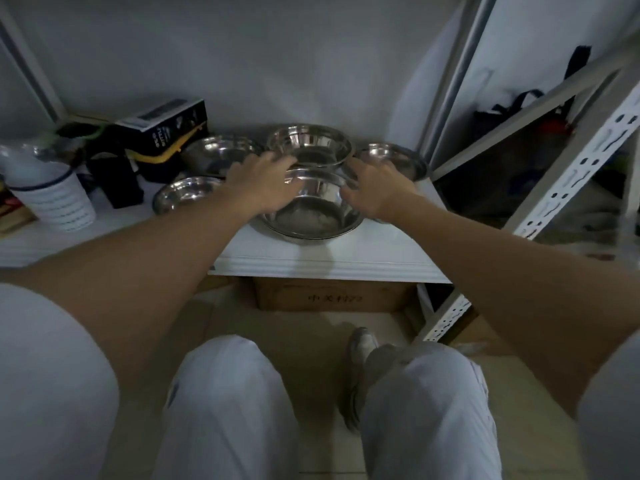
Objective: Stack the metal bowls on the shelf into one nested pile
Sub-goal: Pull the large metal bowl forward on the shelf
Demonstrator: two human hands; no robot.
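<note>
Several shiny metal bowls sit on the white shelf (311, 258). A large bowl (311, 216) stands near the front edge, and it looks like two nested together. Behind it is a deep bowl (310, 143). Shallower bowls lie at the back left (218, 152), front left (183, 195) and back right (394, 157). My left hand (266, 183) reaches over the left rim of the front bowl, fingers spread toward the deep bowl. My right hand (375, 188) hovers at the front bowl's right rim, fingers apart. Neither hand visibly grips anything.
On the shelf's left stand a white ribbed cup (57, 199), a black box (166, 126) and dark tools (114, 171). A cardboard box (332, 296) sits under the shelf. White perforated shelf uprights (568, 181) rise at the right. My knees are below.
</note>
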